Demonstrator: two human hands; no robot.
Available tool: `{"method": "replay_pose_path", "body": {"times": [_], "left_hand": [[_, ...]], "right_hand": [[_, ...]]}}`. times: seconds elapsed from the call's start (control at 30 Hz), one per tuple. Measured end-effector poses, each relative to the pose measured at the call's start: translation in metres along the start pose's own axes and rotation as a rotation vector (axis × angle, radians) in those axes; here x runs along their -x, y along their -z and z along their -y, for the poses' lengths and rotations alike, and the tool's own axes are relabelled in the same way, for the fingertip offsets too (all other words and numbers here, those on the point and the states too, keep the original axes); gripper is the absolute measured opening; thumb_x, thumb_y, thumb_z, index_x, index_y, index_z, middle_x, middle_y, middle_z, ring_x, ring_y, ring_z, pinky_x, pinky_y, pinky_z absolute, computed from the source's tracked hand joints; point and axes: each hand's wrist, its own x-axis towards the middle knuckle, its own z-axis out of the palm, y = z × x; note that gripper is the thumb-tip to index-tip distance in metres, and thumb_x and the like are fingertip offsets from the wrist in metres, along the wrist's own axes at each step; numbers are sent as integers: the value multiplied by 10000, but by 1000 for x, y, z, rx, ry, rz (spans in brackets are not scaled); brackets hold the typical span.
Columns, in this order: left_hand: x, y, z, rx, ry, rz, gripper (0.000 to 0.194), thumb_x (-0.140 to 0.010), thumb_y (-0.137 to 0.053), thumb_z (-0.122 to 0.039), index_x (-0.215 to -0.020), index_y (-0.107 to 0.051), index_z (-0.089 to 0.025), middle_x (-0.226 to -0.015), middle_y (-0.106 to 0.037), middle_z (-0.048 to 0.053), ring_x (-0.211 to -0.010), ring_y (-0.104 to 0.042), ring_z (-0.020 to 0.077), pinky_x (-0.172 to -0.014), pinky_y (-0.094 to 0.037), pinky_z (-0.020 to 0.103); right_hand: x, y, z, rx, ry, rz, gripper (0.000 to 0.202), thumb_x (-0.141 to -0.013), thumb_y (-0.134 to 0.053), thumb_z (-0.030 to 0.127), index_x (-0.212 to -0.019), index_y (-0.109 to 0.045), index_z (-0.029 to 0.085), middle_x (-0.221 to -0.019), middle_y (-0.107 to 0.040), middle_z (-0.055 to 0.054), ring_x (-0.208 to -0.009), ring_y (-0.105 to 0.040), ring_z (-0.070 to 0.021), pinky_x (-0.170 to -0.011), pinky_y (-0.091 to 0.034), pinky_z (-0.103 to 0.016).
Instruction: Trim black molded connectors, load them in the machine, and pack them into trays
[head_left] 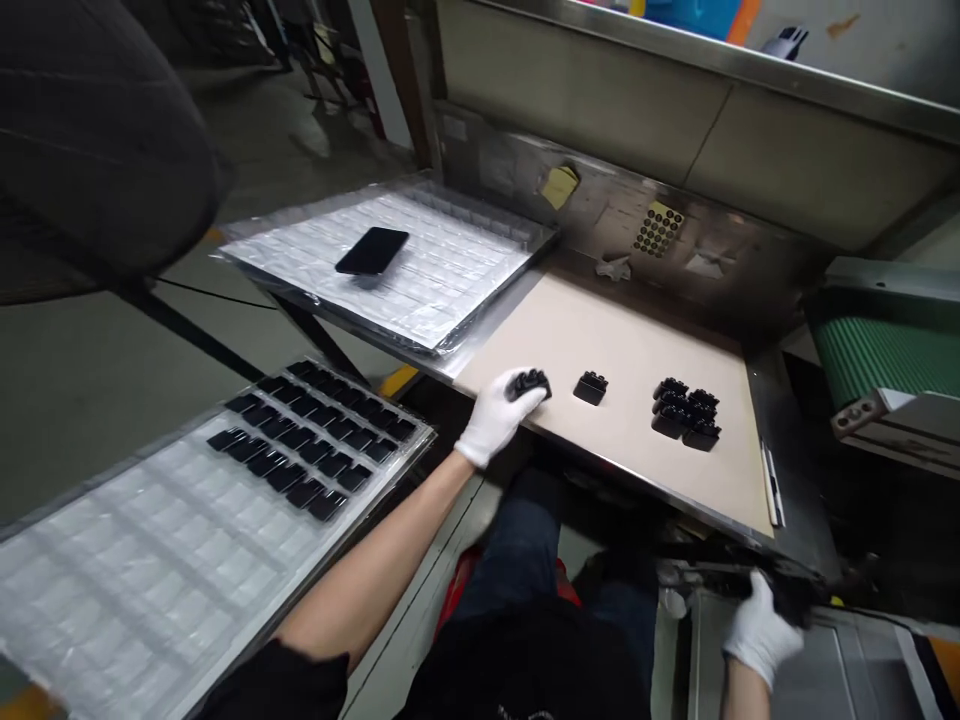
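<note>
My left hand (496, 415), in a white glove, grips a small black part (529, 383) over the front left edge of the tan board (630, 350). To its right one similar black piece (591, 388) stands alone on the board. Farther right sits a tight cluster of several black pieces (685, 413). My right hand (762, 630), also gloved, is low at the right, below the board, beside something dark; its thumb points up, and whether its fingers hold anything is hidden.
A plastic-covered tray (457, 250) carries a dark phone (373, 251). Lower left, another tray (172, 540) holds rows of black parts. A green conveyor (892, 345) stands right. Pens (772, 485) lie at the board's right edge. A grey bin (817, 660) is lower right.
</note>
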Motion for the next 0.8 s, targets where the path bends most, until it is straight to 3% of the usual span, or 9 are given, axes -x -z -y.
{"method": "replay_pose_path", "body": {"times": [0.07, 0.13, 0.23, 0.3, 0.37, 0.43, 0.5, 0.67, 0.8], "left_hand": [[47, 8, 9, 139, 162, -7, 454, -789, -834, -462, -1155, -712, -222, -1197, -762, 74, -1173, -704, 300, -1064, -562, 416], [97, 12, 34, 244, 345, -15, 472, -762, -861, -435, -1165, -713, -237, -1231, -753, 79, -1223, -688, 314, -1081, -556, 425], [156, 7, 86, 290, 541, -76, 455, -755, -831, -391, -1147, -687, -212, -1262, -737, 127, -1253, -678, 333, -1065, -559, 423], [177, 4, 118, 54, 607, -84, 398, -792, -762, -311, -1156, -647, -201, -1234, -736, 131, -1207, -699, 298, -1040, -557, 385], [183, 10, 140, -299, 645, -43, 347, -814, -699, -204, -1152, -620, -192, -1162, -740, 114, -1127, -714, 259, -1009, -541, 351], [181, 27, 150, -545, 668, 20, 309, -815, -666, -131, -1116, -620, -180, -1078, -734, 106, -1037, -709, 252, -953, -523, 348], [176, 54, 150, -614, 685, 91, 303, -790, -672, -93, -1082, -632, -165, -1040, -724, 119, -979, -697, 270, -895, -505, 360], [168, 125, 151, -519, 755, 494, 478, -514, -910, -118, -940, -705, -190, -930, -733, 37, -916, -679, 271, -819, -501, 333], [171, 151, 167, -186, 887, 849, 707, -176, -1017, -185, -835, -760, -195, -798, -745, 22, -796, -686, 283, -723, -550, 369]], "right_hand": [[4, 26, 3, 77, 25, -38, 357, -709, -570, 696, -757, -642, 349, -847, -769, -97, -1056, -772, -459, -723, -672, -576], [17, 40, 7, 146, 68, 95, 384, -703, -626, 712, -797, -714, 350, -850, -792, -76, -998, -790, -431, -730, -691, -535], [56, 28, 12, 218, 158, 518, 483, -659, -716, 725, -919, -793, 325, -842, -816, -62, -886, -805, -395, -691, -690, -455], [90, 3, 18, 343, 305, 850, 479, -709, -694, 728, -896, -808, 302, -778, -807, -68, -798, -801, -367, -681, -662, -410], [121, -25, 30, 538, 554, 1094, 437, -817, -639, 674, -840, -805, 271, -743, -795, -91, -769, -793, -339, -721, -622, -374], [144, -48, 49, 695, 799, 1170, 412, -918, -589, 574, -820, -793, 230, -785, -800, -129, -827, -793, -321, -791, -582, -347], [155, -62, 70, 748, 909, 1219, 406, -966, -559, 503, -810, -778, 199, -831, -804, -150, -868, -786, -304, -809, -547, -325], [158, -78, 106, 644, 744, 1553, 428, -947, -564, 548, -732, -673, 194, -737, -727, -78, -686, -663, -206, -623, -408, -270], [168, -88, 110, 623, 589, 1772, 488, -882, -587, 624, -653, -466, 210, -625, -513, -7, -600, -408, -128, -590, -309, -276]]}}
